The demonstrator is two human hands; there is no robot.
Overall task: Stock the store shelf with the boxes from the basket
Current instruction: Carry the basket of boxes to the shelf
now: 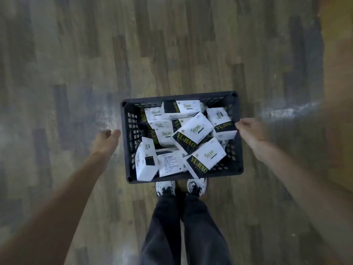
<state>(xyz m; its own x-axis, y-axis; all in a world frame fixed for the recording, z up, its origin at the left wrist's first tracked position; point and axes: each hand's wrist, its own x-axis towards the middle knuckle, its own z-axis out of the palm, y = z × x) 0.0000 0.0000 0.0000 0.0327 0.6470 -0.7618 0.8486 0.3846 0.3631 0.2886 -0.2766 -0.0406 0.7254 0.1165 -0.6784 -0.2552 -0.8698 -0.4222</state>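
Observation:
A black plastic basket [131,131] stands on the wooden floor right in front of my feet. It is filled with several white and black boxes [193,132] with green lettering, lying jumbled at different angles. My left hand [107,140] hangs just outside the basket's left wall, fingers loosely curled, holding nothing. My right hand [248,131] is at the basket's right rim, fingers loosely curled near the edge; I cannot tell whether it touches the rim.
Wood-pattern floor [172,44] stretches ahead and to both sides. My white shoes [166,187] stand at the basket's near edge. A blurred yellowish-brown surface [338,92] rises along the right edge of view.

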